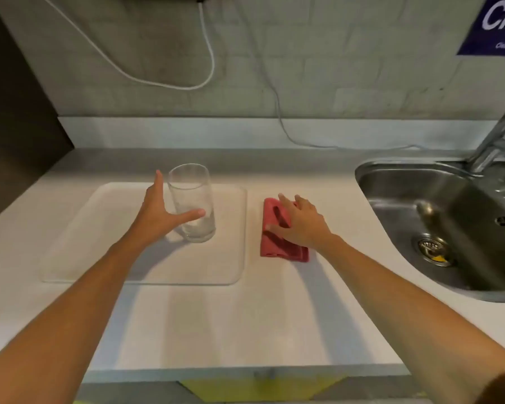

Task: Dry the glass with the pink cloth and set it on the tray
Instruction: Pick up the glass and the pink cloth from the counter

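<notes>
A tall clear glass (193, 199) stands upright on the white tray (99, 243), near the tray's back right part. My left hand (158, 214) is open beside the glass on its left, thumb stretched in front of its lower half, fingers apart and not closed around it. A folded pink cloth (274, 243) lies flat on the counter just right of the tray. My right hand (301, 223) rests on top of the cloth with fingers spread, not gripping it.
A steel sink (449, 228) with a tap (496, 144) fills the right side. White cables hang on the grey wall (210, 53) behind. A dark panel (12, 126) stands at the far left. The counter's front edge (245, 370) runs below my forearms.
</notes>
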`<state>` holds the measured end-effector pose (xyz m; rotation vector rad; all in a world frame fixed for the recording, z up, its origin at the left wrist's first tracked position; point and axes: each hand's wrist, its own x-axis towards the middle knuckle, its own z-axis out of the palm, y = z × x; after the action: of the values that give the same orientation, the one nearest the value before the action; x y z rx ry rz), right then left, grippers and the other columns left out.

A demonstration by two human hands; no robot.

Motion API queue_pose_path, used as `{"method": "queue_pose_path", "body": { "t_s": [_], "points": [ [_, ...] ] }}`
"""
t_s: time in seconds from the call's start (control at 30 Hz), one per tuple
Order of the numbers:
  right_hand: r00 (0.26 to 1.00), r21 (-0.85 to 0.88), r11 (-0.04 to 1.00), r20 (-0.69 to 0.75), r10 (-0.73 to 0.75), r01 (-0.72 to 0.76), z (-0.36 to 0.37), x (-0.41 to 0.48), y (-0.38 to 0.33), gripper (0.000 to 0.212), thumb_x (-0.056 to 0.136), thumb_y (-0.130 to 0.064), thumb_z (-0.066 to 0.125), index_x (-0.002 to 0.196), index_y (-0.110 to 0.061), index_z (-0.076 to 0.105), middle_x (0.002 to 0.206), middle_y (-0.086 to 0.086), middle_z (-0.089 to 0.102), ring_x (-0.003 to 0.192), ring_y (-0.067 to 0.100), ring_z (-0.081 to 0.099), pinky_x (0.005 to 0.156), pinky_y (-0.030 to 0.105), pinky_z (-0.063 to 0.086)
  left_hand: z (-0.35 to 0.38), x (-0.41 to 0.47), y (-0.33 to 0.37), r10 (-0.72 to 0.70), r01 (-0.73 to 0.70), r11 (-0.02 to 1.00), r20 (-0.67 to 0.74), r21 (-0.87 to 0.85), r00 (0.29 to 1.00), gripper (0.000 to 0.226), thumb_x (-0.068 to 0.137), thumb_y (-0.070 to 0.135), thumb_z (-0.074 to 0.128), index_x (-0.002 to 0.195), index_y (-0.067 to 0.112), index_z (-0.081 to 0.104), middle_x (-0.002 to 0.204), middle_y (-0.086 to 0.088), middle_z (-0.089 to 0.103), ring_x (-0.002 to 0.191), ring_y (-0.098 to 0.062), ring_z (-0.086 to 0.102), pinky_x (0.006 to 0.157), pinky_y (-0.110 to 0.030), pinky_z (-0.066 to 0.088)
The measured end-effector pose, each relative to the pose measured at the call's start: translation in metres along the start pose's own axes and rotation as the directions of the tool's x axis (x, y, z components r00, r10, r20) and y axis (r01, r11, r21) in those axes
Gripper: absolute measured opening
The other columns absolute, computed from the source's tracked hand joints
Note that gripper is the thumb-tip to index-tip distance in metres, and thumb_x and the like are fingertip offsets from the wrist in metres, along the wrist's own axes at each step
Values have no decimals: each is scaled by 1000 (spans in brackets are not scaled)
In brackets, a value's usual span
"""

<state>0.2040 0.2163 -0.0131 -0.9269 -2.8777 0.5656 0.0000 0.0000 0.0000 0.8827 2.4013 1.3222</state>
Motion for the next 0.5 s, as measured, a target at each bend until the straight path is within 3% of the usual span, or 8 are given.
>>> {"method": "queue_pose_path", "body": {
  "t_s": [0.13,0.23,0.33,0.5],
  "points": [
    [996,-32,997,53,68,-66,5,11,-3,86,76,-70,49,142,-25,16,147,19,23,133,40,25,102,58,31,5,7,-5,-29,34,996,59,-84,998,110,41,60,88,136,31,39,138,6,47,126,-21,45,97,-34,39],
    [984,-112,986,113,137,-124,10,15,-7,92,72,-75,47,140,-18,24,146,19,26,131,40,27,102,56,33,9,11,-5,-47,61,980,78,-187,996,88,34,57,85,113,37,53,117,10,63,115,-16,56,95,-33,44],
    [971,-221,960,124,205,-174,11,18,-17,92,73,-74,47,138,-11,29,145,22,25,130,39,27,99,51,36,13,15,-2,-42,50,963,37,-263,998,76,32,50,87,101,37,57,106,7,67,107,-13,61,95,-37,48],
    [937,-244,918,82,340,-312,12,22,-33,73,78,-61,55,126,-8,41,123,22,43,106,35,46,73,38,51,15,28,13,-4,21,952,55,-306,998,73,33,50,85,99,33,58,102,6,68,98,-10,65,83,-29,51]
  ]
}}
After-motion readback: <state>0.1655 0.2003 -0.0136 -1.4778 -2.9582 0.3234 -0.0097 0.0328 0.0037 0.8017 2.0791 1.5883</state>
